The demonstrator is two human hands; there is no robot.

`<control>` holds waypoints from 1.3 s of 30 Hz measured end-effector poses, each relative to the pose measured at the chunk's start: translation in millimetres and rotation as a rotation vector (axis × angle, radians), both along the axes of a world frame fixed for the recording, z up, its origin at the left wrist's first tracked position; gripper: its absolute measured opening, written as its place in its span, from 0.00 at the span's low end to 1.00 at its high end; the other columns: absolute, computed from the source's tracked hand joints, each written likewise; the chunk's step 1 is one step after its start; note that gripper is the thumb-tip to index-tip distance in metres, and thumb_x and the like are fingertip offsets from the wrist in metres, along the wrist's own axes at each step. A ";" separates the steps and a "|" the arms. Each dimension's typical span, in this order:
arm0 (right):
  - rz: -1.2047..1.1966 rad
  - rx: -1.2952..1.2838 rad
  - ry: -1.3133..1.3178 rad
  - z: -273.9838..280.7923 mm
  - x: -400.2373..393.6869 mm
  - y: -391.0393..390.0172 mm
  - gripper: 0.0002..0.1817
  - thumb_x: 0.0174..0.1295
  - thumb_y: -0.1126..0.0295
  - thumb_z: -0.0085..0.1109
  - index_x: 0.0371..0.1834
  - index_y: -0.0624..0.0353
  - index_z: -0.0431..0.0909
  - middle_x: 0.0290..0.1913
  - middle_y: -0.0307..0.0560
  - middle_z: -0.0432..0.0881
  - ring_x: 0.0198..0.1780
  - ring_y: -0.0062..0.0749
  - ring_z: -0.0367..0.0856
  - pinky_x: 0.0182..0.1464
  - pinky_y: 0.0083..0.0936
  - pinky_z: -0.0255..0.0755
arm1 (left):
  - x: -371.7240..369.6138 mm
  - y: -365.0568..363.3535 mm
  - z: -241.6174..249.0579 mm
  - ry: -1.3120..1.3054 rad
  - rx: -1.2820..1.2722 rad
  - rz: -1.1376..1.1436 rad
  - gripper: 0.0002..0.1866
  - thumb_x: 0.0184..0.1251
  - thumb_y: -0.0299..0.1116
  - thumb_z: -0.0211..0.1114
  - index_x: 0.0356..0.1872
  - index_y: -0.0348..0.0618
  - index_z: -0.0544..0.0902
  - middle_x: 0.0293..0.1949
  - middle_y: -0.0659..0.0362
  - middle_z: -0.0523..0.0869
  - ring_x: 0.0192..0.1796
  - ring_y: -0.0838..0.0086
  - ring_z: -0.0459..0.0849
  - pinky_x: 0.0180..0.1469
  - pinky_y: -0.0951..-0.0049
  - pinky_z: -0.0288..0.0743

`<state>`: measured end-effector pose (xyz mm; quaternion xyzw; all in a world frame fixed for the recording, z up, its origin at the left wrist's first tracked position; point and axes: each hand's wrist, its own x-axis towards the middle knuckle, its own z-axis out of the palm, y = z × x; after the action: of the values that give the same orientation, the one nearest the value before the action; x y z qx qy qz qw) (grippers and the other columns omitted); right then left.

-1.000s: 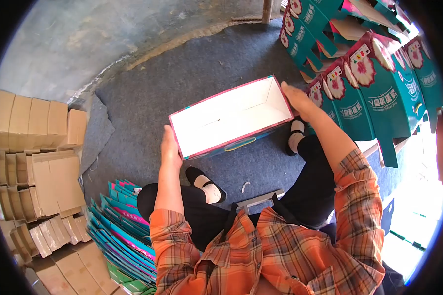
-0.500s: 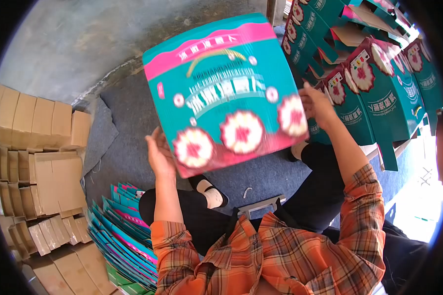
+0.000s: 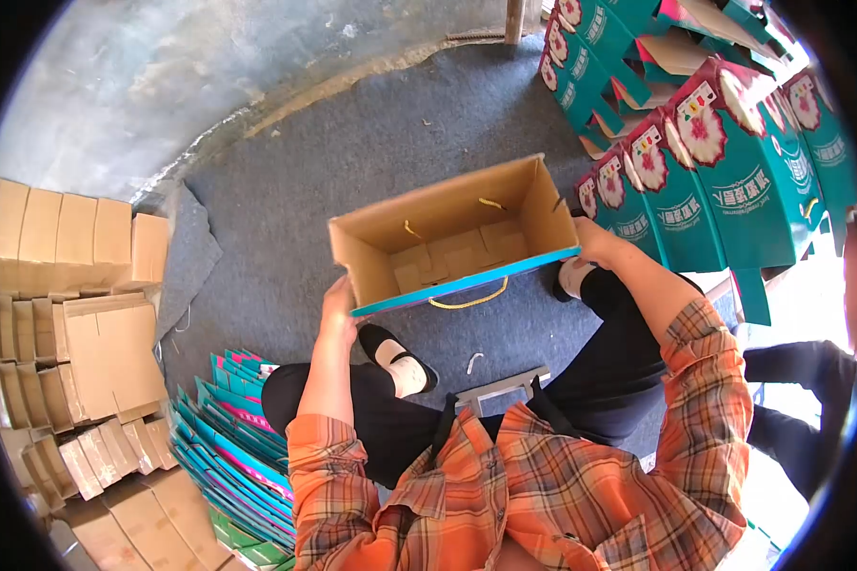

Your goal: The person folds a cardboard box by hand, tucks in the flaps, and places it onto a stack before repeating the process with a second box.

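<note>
An open-topped cardboard box is held between my two hands, its brown inside facing the camera. A yellow cord handle hangs on the near teal side, and short cord ends show inside. My left hand grips the box's lower left corner. At the right end, my right hand is closed on the near corner. The fingertips of both hands are partly hidden by the box.
Flat teal cartons lean in a stack beside my left leg. Brown cardboard pieces are piled at far left. Formed teal boxes stand at right. Another person's dark-clothed leg shows at right. A grey wall rises behind.
The box has tipped so that its open top now faces the camera instead of its printed side. Both hands have moved with it and still hold it. A dark-clothed leg now shows at right.
</note>
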<state>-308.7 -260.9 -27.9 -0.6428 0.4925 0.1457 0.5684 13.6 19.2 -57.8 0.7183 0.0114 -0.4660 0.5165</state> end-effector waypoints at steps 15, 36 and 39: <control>0.173 -0.389 -0.294 11.3 14.1 5.5 0.27 0.63 0.70 0.58 0.67 0.63 0.69 0.48 0.51 0.78 0.48 0.33 0.79 0.44 0.30 0.79 | -18.4 -9.6 28.5 -0.541 0.035 -0.562 0.32 0.65 0.43 0.66 0.68 0.45 0.71 0.54 0.53 0.75 0.49 0.69 0.79 0.49 0.68 0.76; 0.617 -1.084 -0.053 13.9 34.4 36.6 0.33 0.46 0.65 0.71 0.60 0.52 0.75 0.60 0.49 0.74 0.63 0.47 0.70 0.60 0.42 0.68 | -30.3 -32.8 10.8 -1.252 0.175 -0.660 0.22 0.52 0.32 0.74 0.51 0.50 0.82 0.48 0.53 0.81 0.54 0.55 0.78 0.56 0.57 0.73; 0.748 -1.134 -0.010 8.2 40.3 56.6 0.35 0.45 0.66 0.71 0.62 0.53 0.72 0.61 0.47 0.72 0.64 0.42 0.68 0.61 0.41 0.66 | -39.5 -34.7 14.1 -1.373 0.132 -0.797 0.23 0.48 0.29 0.74 0.50 0.51 0.83 0.48 0.52 0.80 0.53 0.56 0.77 0.55 0.59 0.74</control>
<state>-268.5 -204.3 -19.8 -0.9693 0.2344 0.0486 0.0570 -25.9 -15.5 -43.7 0.8240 -0.5397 -0.0675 0.1591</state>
